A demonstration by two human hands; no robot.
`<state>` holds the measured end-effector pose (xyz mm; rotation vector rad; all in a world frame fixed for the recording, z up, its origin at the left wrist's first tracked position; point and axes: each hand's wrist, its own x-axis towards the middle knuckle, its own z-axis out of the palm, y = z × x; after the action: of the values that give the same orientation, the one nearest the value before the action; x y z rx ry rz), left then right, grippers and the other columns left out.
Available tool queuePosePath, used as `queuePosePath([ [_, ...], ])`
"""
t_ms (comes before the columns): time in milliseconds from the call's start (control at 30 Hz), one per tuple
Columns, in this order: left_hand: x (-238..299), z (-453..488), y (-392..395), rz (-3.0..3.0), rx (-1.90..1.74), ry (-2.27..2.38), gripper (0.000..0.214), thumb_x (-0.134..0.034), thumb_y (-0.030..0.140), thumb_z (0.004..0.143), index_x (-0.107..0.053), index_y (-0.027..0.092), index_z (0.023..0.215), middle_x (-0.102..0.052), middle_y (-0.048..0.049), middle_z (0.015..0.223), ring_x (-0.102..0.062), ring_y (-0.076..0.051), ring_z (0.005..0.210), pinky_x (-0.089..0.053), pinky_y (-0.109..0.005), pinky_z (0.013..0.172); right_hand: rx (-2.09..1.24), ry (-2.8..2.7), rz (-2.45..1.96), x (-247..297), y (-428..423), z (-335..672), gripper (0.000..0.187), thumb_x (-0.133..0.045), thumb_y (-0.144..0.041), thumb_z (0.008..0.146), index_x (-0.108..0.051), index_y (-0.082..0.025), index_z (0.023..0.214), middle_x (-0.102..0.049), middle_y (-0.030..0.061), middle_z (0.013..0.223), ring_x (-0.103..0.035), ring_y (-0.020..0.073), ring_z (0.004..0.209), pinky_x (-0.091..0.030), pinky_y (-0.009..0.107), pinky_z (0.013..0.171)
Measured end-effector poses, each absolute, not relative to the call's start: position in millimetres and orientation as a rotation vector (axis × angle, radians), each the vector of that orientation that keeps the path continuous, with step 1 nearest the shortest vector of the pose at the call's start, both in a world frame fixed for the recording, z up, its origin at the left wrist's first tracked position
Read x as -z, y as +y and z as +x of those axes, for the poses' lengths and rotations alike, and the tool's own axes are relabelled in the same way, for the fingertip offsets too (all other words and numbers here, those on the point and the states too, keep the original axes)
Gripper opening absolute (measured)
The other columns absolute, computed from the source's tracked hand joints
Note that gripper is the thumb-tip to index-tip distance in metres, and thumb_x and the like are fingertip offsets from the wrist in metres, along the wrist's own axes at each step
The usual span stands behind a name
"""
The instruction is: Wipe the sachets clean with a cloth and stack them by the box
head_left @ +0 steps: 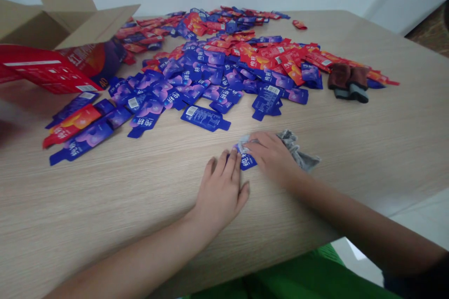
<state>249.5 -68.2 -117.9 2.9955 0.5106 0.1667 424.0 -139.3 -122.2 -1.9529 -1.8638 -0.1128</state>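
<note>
My left hand lies flat on the wooden table, fingers stretched out and together, its fingertips touching the edge of a purple sachet. My right hand presses down on the same sachet and on a crumpled grey cloth bunched under its palm. Most of the sachet is hidden beneath the two hands. A big loose pile of purple sachets and red sachets covers the table beyond.
An open cardboard box stands at the back left, with red packaging lying in front of it. A brown and grey folded cloth rests at the right of the pile. The table's near edge runs by my green clothing.
</note>
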Motion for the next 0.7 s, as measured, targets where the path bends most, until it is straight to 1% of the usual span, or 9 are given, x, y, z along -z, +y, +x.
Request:
queuePosePath([
  [100,116.0,250.1,-68.9,2.993,-0.14,0.508,0.058,-0.042,0.037,0.094,-0.044,0.004,0.141,-0.044,-0.0177,0.149,-0.04,-0.034,0.135,-0.036,-0.052,0.107,0.121,-1.8,-1.964,122.0,-153.9,440.4,0.026,-0.047,-0.014,0.092,-0.07,-0.019,0.103,-0.063,0.0115,0.103,-0.055,0.0248,0.096,-0.046,0.042,0.087],
  [200,114.6,250.7,-69.1,2.989,-0.122,0.499,0.057,-0.043,0.036,0.094,-0.045,0.004,0.141,-0.042,-0.0164,0.151,-0.04,-0.034,0.134,-0.036,-0.052,0.107,0.076,-1.761,-1.962,117.6,-163.8,454.1,0.025,-0.048,-0.013,0.091,-0.07,-0.019,0.101,-0.063,0.0109,0.101,-0.055,0.0248,0.095,-0.046,0.043,0.086],
  [300,114.6,251.0,-68.7,2.991,-0.147,0.489,0.056,-0.045,0.036,0.093,-0.046,0.006,0.14,-0.042,-0.0162,0.15,-0.041,-0.035,0.133,-0.037,-0.053,0.105,0.011,-1.761,-2.006,109.4,-162.5,461.1,0.023,-0.048,-0.014,0.091,-0.07,-0.02,0.096,-0.063,0.0091,0.096,-0.056,0.0244,0.092,-0.047,0.042,0.085],
  [367,115.2,251.2,-68.8,2.999,-0.164,0.485,0.056,-0.045,0.037,0.093,-0.047,0.006,0.14,-0.043,-0.0167,0.15,-0.041,-0.035,0.132,-0.037,-0.053,0.105,0.017,-1.742,-2.038,102.4,-155.7,458.9,0.023,-0.048,-0.016,0.091,-0.069,-0.021,0.098,-0.064,0.0083,0.093,-0.057,0.0245,0.091,-0.046,0.042,0.084],
  [467,115.8,251.3,-69.4,3.013,-0.161,0.487,0.057,-0.044,0.037,0.094,-0.047,0.004,0.14,-0.045,-0.0182,0.148,-0.042,-0.035,0.132,-0.037,-0.053,0.106,0.045,-1.713,-1.986,96.9,-141.5,443.1,0.022,-0.047,-0.018,0.093,-0.065,-0.02,0.106,-0.066,0.0083,0.1,-0.057,0.0241,0.096,-0.045,0.04,0.086],
  [600,114.5,251.9,-69.6,3.027,-0.126,0.499,0.056,-0.043,0.037,0.094,-0.051,0.0,0.135,-0.048,-0.0215,0.144,-0.042,-0.035,0.133,-0.037,-0.053,0.107,0.026,-1.905,-1.966,106.2,-131.9,419.1,0.02,-0.047,-0.016,0.093,-0.066,-0.016,0.098,-0.065,0.0103,0.101,-0.055,0.025,0.097,-0.043,0.041,0.087],
  [700,112.8,252.6,-69.4,3.027,-0.106,0.493,0.056,-0.043,0.036,0.094,-0.05,0.0,0.136,-0.046,-0.0201,0.146,-0.042,-0.035,0.133,-0.038,-0.053,0.106,0.073,-1.877,-2.07,114.4,-139.7,416.4,0.02,-0.047,-0.016,0.093,-0.067,-0.017,0.096,-0.064,0.0106,0.103,-0.052,0.0255,0.094,-0.041,0.042,0.085],
])
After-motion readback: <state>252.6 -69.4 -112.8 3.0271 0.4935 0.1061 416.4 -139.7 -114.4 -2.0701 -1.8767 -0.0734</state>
